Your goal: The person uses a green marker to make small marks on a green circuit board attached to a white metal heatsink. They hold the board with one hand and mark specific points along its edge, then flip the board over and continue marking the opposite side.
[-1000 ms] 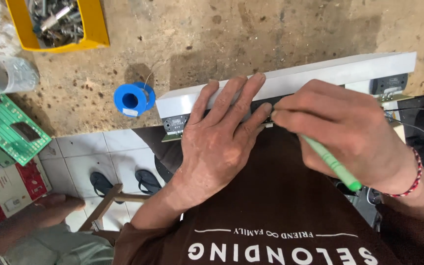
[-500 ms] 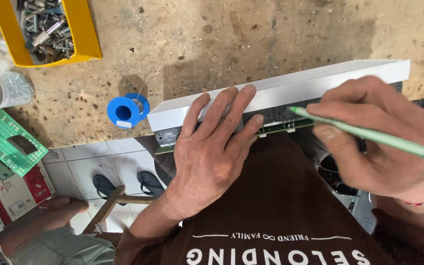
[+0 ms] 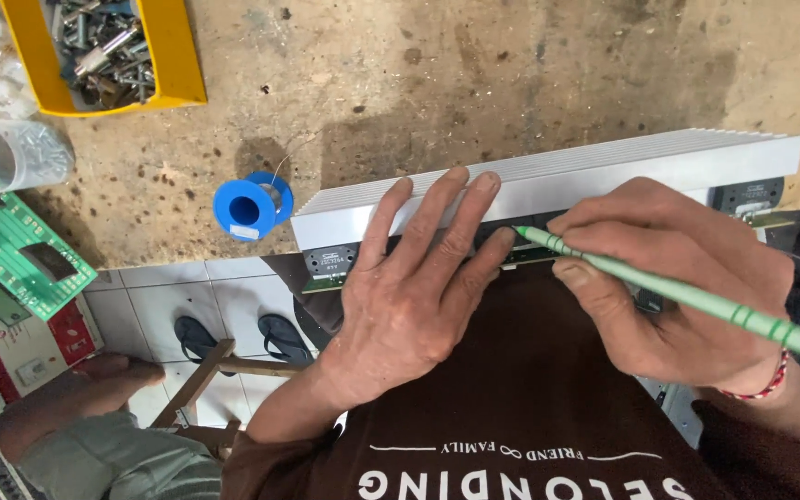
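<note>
Finned heatsink (image 3: 548, 181) lay along the surface (image 3: 437, 83) edge, board beneath | left hand (image 3: 418, 287) pressed flat, fingers spread, on it | right hand (image 3: 678, 278) gripped green tool (image 3: 696, 298), tip at board | looked rigid, heavyish; board fragile, better held by the fins.

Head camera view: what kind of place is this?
Probably an electronics repair workbench: a green circuit board lies at the left, a blue solder spool stands on the stained bench, and a yellow tray holds screws.
</note>
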